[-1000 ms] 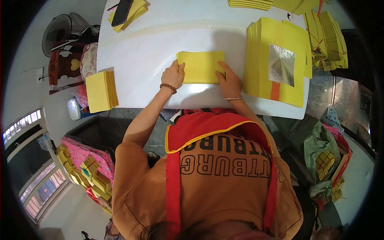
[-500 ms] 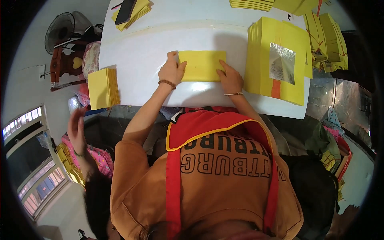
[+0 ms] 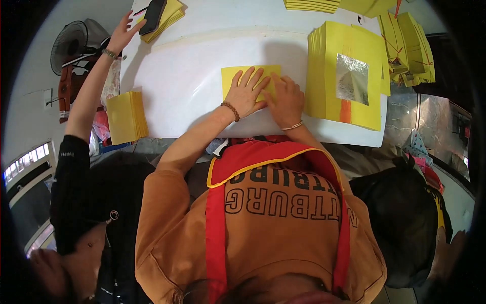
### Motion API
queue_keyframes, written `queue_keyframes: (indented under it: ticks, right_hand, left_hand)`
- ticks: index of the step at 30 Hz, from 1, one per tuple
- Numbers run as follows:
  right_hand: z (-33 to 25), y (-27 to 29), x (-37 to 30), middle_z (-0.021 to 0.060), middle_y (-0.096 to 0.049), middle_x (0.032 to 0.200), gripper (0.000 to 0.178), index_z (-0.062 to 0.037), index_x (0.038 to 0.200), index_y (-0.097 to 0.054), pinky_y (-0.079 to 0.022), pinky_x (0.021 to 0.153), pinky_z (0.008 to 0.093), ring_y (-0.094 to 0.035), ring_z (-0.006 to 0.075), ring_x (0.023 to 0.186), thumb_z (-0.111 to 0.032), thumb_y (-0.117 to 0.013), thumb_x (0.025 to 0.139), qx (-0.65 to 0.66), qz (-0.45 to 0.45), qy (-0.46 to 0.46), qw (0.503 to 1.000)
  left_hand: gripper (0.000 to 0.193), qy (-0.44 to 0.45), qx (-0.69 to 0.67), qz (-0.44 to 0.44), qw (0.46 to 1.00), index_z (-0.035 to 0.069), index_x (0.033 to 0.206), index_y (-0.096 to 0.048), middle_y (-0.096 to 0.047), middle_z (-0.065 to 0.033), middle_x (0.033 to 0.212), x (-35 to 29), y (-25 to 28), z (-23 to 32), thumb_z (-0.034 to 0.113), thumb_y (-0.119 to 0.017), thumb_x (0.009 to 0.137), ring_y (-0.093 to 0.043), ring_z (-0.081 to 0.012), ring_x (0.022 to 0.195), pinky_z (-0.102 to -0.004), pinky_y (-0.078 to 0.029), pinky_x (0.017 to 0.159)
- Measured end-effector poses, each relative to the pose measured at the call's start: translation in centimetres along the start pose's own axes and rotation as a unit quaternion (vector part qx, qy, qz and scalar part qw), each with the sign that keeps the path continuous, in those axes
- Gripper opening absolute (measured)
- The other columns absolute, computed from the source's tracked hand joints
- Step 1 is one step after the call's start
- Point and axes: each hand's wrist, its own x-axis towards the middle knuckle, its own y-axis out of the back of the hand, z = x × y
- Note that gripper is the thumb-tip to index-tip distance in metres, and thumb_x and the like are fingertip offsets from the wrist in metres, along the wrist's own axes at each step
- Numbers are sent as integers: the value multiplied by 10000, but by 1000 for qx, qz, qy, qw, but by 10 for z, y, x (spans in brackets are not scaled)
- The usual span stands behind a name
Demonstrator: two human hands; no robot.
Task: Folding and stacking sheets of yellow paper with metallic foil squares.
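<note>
A folded yellow paper (image 3: 229,77) lies flat on the white table in front of me. My left hand (image 3: 245,95) is spread over the middle of it, palm down, with a beaded bracelet at the wrist. At its right edge rests my right hand (image 3: 286,103), fingers extended and slightly bent, the thumb side close to my left fingertips. Both hands press on the paper, hiding much of its lower right part. To the right stands a thick stack of yellow paper (image 3: 324,76) with a silver foil square (image 3: 353,78) and an orange strip on top.
A co-worker's hand (image 3: 121,36) reaches in from the left, near a dark phone (image 3: 153,17) on yellow papers. A stack of folded yellow papers (image 3: 124,117) sits at the table's left edge. More tied yellow bundles (image 3: 417,45) stand at the far right. A fan (image 3: 69,44) is behind.
My left hand has moved from the paper's left edge onto its middle and flattened out. My right hand has turned upright at the right edge. The co-worker's arm has reached forward toward the phone.
</note>
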Motion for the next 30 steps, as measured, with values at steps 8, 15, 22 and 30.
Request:
queue_keyframes:
  ticks: [8, 15, 22, 30]
  right_hand:
    - [23, -46, 8, 168, -355, 1341, 541, -65, 1279, -387, -182, 985, 571, -312, 308, 1252, -359, -486, 836, -39, 39, 166, 985]
    - [14, -52, 5, 190, -354, 1338, 520, -48, 1233, -455, -199, 999, 559, -315, 328, 1250, -365, -502, 823, -164, 41, 141, 976]
    - [15, -53, 4, 224, -344, 1328, 548, -22, 1232, -451, -207, 1013, 531, -302, 371, 1239, -353, -526, 802, -121, 46, 164, 978]
    - [31, -56, 16, 212, -325, 1347, 631, -1, 1328, -292, -166, 1026, 530, -263, 371, 1263, -294, -506, 811, -1, -12, 108, 994]
  left_hand:
    - [577, -6, -55, -18, 998, 53, 1261, -426, -332, -125, 1363, 8, 3, -9, 253, -561, 737, -208, -302, 1307, -475, -146, 1051]
    - [567, 62, -283, 147, 946, 44, 1289, -384, -286, -166, 1384, -7, 1, -28, 289, -534, 800, -203, -333, 1304, -488, -150, 1040]
    - [785, -26, -9, -19, 999, 91, 1347, -311, -241, -195, 1397, -23, 17, -20, 521, -572, 745, -206, -364, 1293, -523, -146, 1024]
    - [608, -92, 68, -29, 993, 25, 1232, -435, -429, -239, 1223, -18, 13, -10, 384, -589, 766, -410, -356, 1134, -464, -359, 918]
